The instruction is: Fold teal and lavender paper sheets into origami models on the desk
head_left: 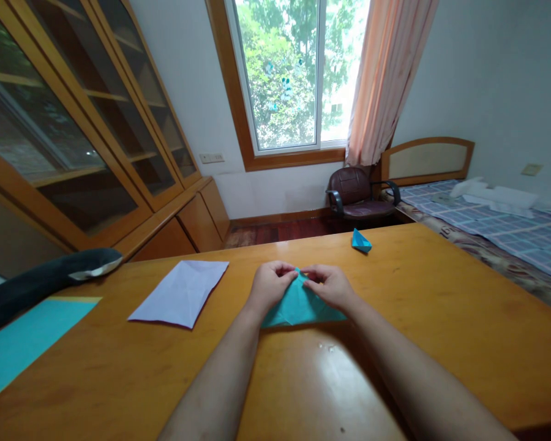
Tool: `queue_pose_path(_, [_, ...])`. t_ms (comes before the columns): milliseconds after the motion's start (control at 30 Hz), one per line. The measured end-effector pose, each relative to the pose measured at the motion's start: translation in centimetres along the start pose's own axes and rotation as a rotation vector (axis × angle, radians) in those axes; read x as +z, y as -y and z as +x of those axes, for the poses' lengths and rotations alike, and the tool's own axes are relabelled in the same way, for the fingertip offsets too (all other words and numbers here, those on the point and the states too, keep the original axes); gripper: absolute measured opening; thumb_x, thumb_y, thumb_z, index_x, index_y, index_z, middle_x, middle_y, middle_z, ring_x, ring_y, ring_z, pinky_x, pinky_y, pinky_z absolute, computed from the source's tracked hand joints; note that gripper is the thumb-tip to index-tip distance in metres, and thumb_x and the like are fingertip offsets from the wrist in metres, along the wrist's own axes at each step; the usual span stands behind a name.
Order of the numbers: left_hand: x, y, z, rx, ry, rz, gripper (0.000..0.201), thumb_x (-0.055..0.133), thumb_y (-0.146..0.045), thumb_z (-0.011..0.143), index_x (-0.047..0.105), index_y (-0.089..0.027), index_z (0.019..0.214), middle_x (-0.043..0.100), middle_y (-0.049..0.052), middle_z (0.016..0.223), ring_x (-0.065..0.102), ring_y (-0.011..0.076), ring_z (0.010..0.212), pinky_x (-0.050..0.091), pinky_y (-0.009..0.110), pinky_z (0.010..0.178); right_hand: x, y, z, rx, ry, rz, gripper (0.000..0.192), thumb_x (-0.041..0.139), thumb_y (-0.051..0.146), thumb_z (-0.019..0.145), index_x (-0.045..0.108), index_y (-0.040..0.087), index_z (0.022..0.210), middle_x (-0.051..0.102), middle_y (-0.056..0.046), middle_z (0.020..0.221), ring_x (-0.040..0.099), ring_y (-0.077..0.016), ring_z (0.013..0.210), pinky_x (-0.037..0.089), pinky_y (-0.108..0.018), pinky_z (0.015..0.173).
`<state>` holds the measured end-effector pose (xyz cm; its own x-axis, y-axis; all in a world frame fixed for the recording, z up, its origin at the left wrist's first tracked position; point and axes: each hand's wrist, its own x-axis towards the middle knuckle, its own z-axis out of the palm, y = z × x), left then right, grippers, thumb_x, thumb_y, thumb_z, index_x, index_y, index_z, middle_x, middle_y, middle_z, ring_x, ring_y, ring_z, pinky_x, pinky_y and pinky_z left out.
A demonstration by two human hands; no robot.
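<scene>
Both hands were on a teal sheet of paper that lay flat on the wooden desk, right in the middle and close to the person. The paper was partly folded, and it came to a point at the top. The left hand held the left side of that point, and its fingers were pinched together on the paper. The right hand held the right side, and its fingers were pinched on the paper too. The two hands were almost touching each other over the tip.

A small blue folded paper shape sat farther back on the desk, well apart from the hands. A pale purple sheet of paper lay flat to the left. At the left edge of the desk there was a big teal sheet, and a dark grey soft toy lay beside it.

Behind the desk stood a dark red chair under the window. A bed with a checked cover was on the right. A wooden cabinet with glass doors was on the left.
</scene>
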<state>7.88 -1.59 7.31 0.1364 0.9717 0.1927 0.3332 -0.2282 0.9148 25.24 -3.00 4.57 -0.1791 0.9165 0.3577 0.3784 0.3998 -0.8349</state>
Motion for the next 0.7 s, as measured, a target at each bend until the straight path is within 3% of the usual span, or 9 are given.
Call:
queue_pose_path(367, [0.0, 0.5, 0.3, -0.036, -0.035, 0.048, 0.013, 0.069, -0.023, 0.069, 0.072, -0.014, 0.077, 0.072, 0.006, 0.073, 0.064, 0.0167, 0.067, 0.049, 0.027, 0.063, -0.4, -0.7, 0.1, 0.125, 0.103, 0.06, 0.033, 0.06, 0.017, 0.069, 0.07, 0.017, 0.101, 0.065, 0.001, 0.066, 0.054, -0.0108, 0.058, 0.044, -0.021, 0.055])
queue_pose_path(700, [0.8, 2.9, 0.7, -0.04, -0.037, 0.199, 0.014, 0.066, -0.021, 0.073, 0.072, -0.014, 0.083, 0.072, 0.008, 0.077, 0.065, 0.0179, 0.069, 0.05, 0.029, 0.067, 0.4, -2.1, 0.6, 0.261, 0.112, 0.023, 0.03, 0.061, 0.011, 0.067, 0.069, 0.014, 0.095, 0.059, 0.003, 0.061, 0.052, -0.0096, 0.055, 0.04, -0.019, 0.051])
